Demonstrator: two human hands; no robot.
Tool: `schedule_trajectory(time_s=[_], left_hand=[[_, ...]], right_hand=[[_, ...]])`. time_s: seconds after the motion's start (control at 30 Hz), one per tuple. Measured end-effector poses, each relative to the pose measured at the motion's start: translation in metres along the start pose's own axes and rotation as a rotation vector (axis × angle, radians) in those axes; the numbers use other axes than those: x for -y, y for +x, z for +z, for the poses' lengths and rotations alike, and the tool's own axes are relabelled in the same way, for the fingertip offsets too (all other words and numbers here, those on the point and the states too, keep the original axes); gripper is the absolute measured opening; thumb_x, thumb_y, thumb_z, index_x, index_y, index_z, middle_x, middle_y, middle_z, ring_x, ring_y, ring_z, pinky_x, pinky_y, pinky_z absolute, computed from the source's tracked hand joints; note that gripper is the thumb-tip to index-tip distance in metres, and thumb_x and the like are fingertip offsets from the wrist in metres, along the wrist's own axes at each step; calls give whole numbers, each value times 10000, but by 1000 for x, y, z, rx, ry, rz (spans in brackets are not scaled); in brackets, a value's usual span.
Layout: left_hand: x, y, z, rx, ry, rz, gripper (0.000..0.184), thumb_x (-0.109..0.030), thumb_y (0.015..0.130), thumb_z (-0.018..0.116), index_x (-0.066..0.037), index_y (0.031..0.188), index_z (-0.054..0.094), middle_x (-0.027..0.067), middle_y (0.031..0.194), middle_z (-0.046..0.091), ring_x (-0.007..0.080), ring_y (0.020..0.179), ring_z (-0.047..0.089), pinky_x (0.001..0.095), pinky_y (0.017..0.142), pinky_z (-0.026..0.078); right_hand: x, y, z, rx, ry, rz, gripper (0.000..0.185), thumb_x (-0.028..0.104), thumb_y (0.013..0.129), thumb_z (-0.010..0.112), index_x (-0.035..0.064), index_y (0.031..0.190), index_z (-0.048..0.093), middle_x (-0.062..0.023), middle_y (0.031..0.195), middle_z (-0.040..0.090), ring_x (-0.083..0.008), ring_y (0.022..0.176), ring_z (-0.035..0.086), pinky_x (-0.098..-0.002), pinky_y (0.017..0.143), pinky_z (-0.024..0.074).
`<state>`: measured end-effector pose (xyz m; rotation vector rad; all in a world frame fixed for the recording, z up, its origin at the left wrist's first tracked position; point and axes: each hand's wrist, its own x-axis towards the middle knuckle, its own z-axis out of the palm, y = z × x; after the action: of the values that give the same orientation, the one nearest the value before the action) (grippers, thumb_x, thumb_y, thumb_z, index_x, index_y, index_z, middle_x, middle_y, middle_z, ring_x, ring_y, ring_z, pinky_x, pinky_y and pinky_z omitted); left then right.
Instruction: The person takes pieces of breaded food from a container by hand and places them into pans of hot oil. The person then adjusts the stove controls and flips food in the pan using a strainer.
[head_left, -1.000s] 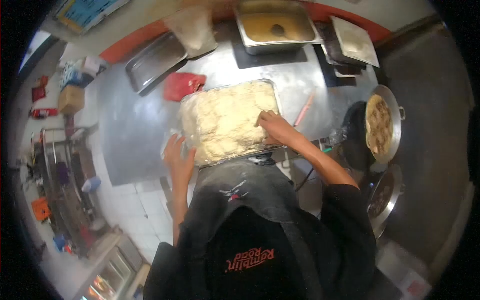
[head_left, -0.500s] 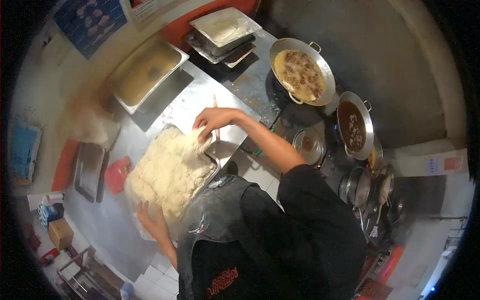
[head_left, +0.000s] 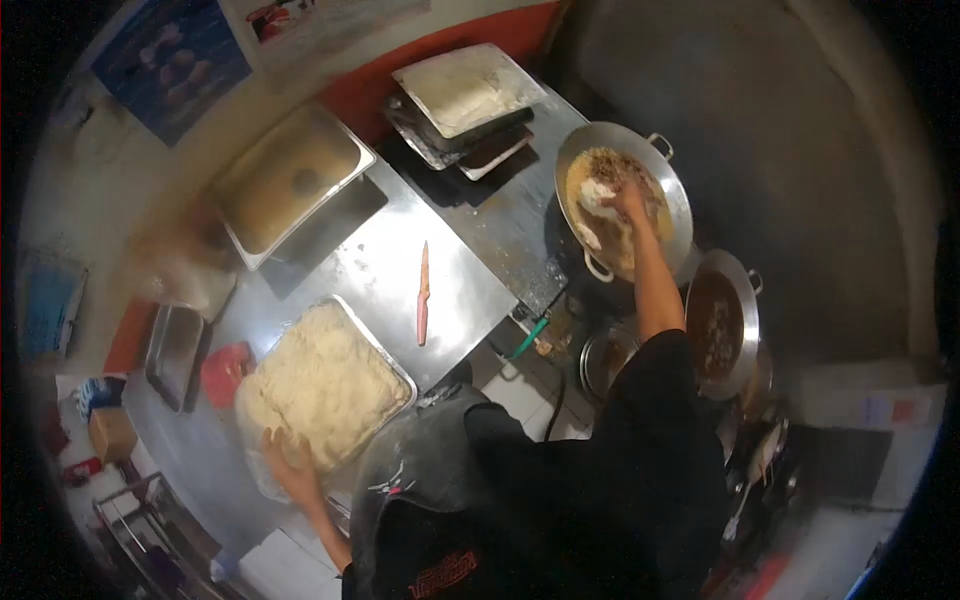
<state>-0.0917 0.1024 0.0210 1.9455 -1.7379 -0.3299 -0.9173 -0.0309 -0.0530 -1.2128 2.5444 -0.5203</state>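
Right hand (head_left: 634, 204) over wok (head_left: 681, 212), finger closure unclear; floured piece (head_left: 597, 192) by fingertips, best lowered gently, fingers clear of oil (head_left: 612, 246). Left hand (head_left: 292, 474): fingers apart beside flour (head_left: 322, 385).

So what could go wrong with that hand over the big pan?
The right hand is very close to the food and liquid in the big pan. If that's hot oil, as it looks, it might splash and burn. The pale lump by the fingers could splash too if it drops hard. The knife lies loose on the table, so a bump might knock it off.
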Motion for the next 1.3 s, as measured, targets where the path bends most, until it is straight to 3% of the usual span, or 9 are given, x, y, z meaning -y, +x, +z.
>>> schedule_trajectory(time_s=[0.1, 0.17, 0.2, 0.3, 0.47, 0.6, 0.7, 0.9, 1.3], left_hand=[[-14, 3, -13, -22, 27, -86, 426, -169, 836, 722, -33, 1221, 601, 196, 1382, 501, 361, 1283, 462, 457, 1081, 344], [-20, 1, -28, -37, 133, -165, 423, -161, 830, 724, -39, 1215, 601, 188, 1378, 505, 365, 1284, 457, 457, 1082, 344], [-9, -3, -28, -52, 58, -151, 419, -164, 825, 723, -44, 1208, 604, 181, 1378, 505, 371, 1279, 457, 456, 1075, 351], [18, -21, -24, -82, 180, -143, 465, -217, 819, 731, -80, 1244, 598, 164, 1398, 490, 353, 1310, 426, 481, 1090, 311], [28, -20, -37, -87, 89, -273, 471, -229, 805, 744, -87, 1234, 611, 150, 1374, 498, 350, 1300, 420, 472, 1086, 314], [40, -16, -46, -98, 30, -315, 446, -217, 796, 748, -83, 1204, 628, 126, 1372, 493, 329, 1292, 422, 469, 1072, 323], [57, -20, -54, -122, -25, -330, 446, -217, 789, 755, -80, 1195, 630, 122, 1364, 497, 328, 1288, 423, 469, 1071, 323], [100, -15, -26, -35, -38, -259, 460, -240, 777, 764, -99, 1194, 630, 102, 1354, 506, 314, 1283, 430, 484, 1065, 300], [163, 21, -28, -9, -97, -190, 43, -105, 753, 687, -75, 777, 668, 65, 1180, 606, 280, 1144, 523, 431, 975, 346]], right_hand=[[-17, 49, 32, -137, -202, -179, 366, 196, 721, 798, 17, 1007, 656, -168, 1000, 665, -308, 957, 617, -446, 832, 472], [4, 49, 28, -455, -353, -193, 298, 263, 942, 466, 27, 975, 645, -230, 1053, 637, -368, 995, 594, -468, 886, 445], [11, 75, 21, -371, -105, -111, 295, 246, 943, 476, 36, 1041, 660, -233, 1083, 635, -367, 1026, 593, -470, 920, 434], [137, 51, -9, -444, 62, -593, 289, 52, 850, 656, 68, 1137, 682, -131, 1060, 690, -251, 968, 643, -382, 846, 502], [371, -78, 61, 155, 439, -627, 305, 199, 860, 720, 76, 1137, 695, -114, 1052, 709, -227, 958, 665, -366, 855, 508], [494, -244, 193, 489, 491, -1135, 282, 179, 813, 748, 70, 1071, 710, -130, 1040, 696, -273, 979, 642, -364, 886, 479], [556, -360, 248, 788, 215, -1141, 408, 282, 804, 744, 31, 1120, 686, -187, 1096, 675, -329, 1043, 628, -414, 924, 481], [601, -441, 291, 807, -96, -1267, 677, 520, 699, 782, 6, 1126, 675, -198, 1111, 634, -422, 1038, 567, -471, 933, 476], [614, -454, 314, 789, -181, -1154, 609, 454, 566, 857, 45, 998, 729, -212, 970, 704, -380, 916, 673, -409, 863, 523]])
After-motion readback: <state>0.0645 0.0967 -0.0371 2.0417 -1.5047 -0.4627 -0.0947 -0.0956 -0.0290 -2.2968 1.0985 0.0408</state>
